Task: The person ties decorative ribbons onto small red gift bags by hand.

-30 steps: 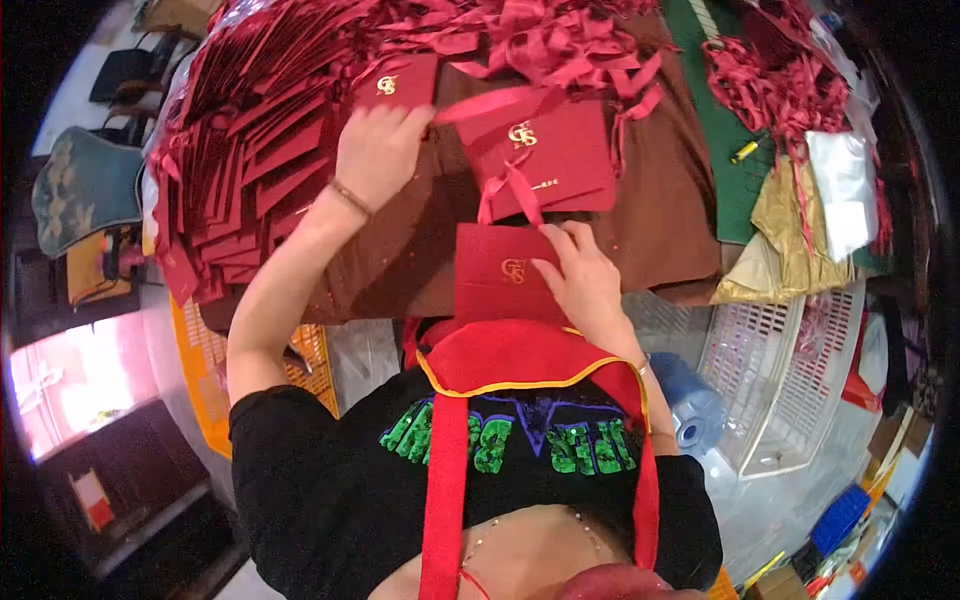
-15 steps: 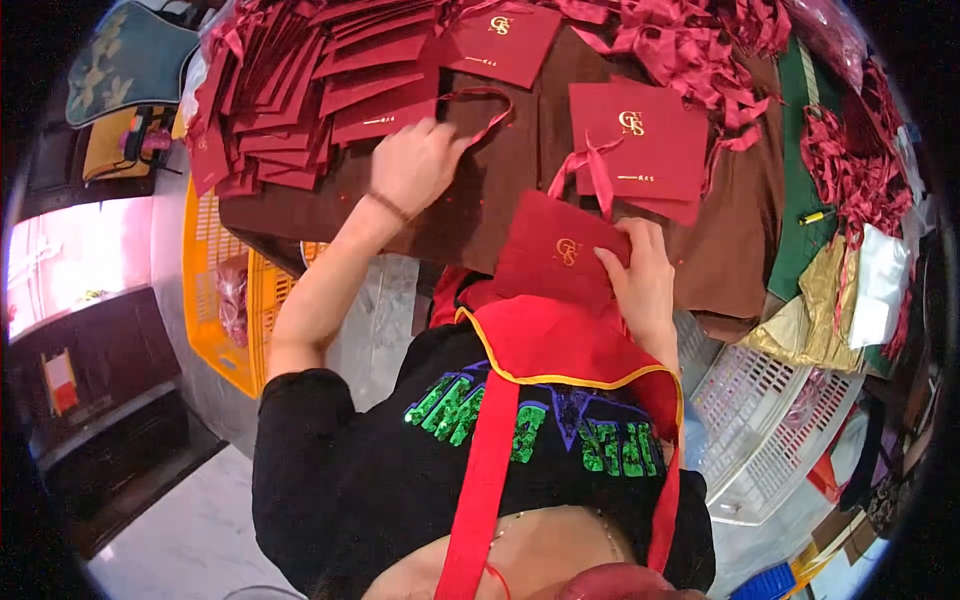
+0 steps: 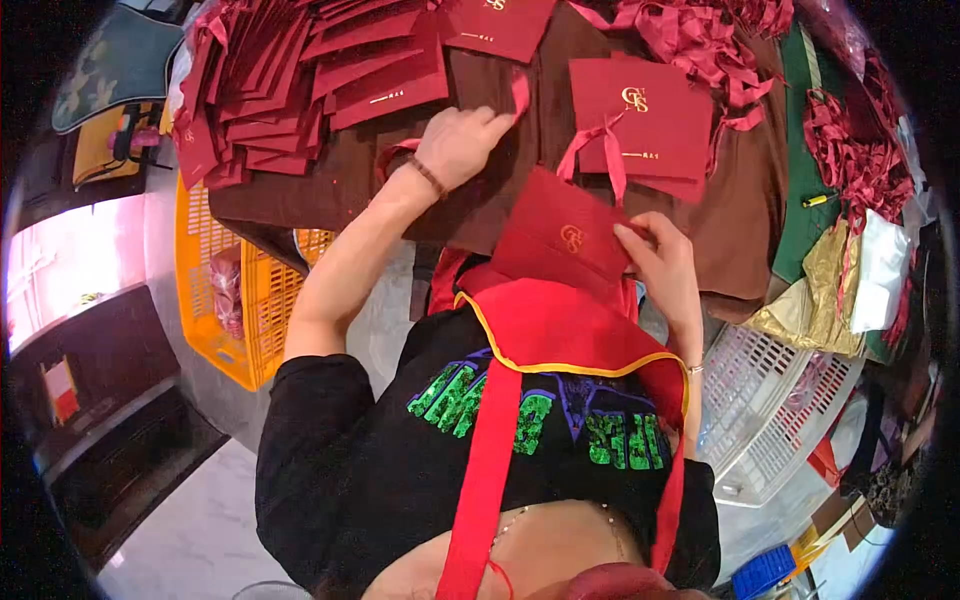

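A flat dark red paper gift bag [image 3: 565, 222] with gold print tilts at the table's near edge, above my red apron. My right hand [image 3: 662, 262] pinches its right edge between thumb and fingers. Pink-red ribbon loops [image 3: 613, 165] rise past its top edge; where they are fastened is hidden. My left hand [image 3: 462, 145] is closed on a narrow pink-red ribbon [image 3: 521, 92], whose loose end sticks up beyond the fingertips. Another stretch of ribbon shows beside the left wrist. Just beyond the right hand lie a couple of similar bags [image 3: 640, 95], overlapping.
Fanned stacks of dark red bags [image 3: 385, 95] cover the table's far left. Heaped ribbons [image 3: 690, 45] lie at the far right. Brown cloth [image 3: 735, 235] drapes the table. Below stand an orange crate [image 3: 195, 290] at left and a white basket [image 3: 765, 420] at right.
My left hand has moved right and slightly nearer with the ribbon, which now points up past its fingers. My right hand has shifted slightly right and nearer, still gripping the bag.
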The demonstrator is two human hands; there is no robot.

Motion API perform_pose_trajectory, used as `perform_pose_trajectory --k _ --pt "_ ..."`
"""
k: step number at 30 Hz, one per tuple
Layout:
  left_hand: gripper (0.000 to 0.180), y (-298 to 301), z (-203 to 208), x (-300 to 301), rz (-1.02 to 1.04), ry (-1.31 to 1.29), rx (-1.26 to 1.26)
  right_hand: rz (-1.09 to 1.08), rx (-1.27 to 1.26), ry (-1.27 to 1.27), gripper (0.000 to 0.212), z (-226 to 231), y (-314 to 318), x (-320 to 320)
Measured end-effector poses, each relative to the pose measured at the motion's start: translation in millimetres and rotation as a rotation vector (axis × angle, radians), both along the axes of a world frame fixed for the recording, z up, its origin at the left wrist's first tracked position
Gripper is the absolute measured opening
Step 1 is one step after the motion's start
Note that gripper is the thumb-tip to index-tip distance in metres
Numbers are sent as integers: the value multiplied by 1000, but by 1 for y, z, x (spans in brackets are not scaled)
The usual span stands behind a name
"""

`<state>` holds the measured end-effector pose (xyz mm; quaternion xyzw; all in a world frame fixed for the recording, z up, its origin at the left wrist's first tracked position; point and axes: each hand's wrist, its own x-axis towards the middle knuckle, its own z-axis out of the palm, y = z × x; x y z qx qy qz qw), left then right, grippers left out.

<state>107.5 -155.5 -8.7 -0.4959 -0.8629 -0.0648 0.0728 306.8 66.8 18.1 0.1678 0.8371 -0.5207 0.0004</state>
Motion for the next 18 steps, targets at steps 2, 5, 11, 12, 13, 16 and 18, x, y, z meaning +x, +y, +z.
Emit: perform_pose_trajectory --k 2,5,11,12,13,16,18 --pt "27 -24 8 12 18 -1 -88 -4 -185 -65 18 5 -2 -5" --pt "30 -34 14 21 49 87 -133 28 -170 -66 16 -7 -8 -12" --pt "23 11 3 16 135 55 227 63 -207 -118 19 -17 -13 -20" --pt "23 19 -3 12 130 45 231 53 -271 -164 20 -14 -12 -21" --pt "23 28 -8 7 138 28 256 34 -275 -173 20 -15 -11 -22" --pt "16 41 -15 -5 93 -24 285 -2 -518 -217 22 -18 -6 -21" --pt "13 39 -27 -11 39 -9 369 13 -583 -229 22 -16 -8 -23"
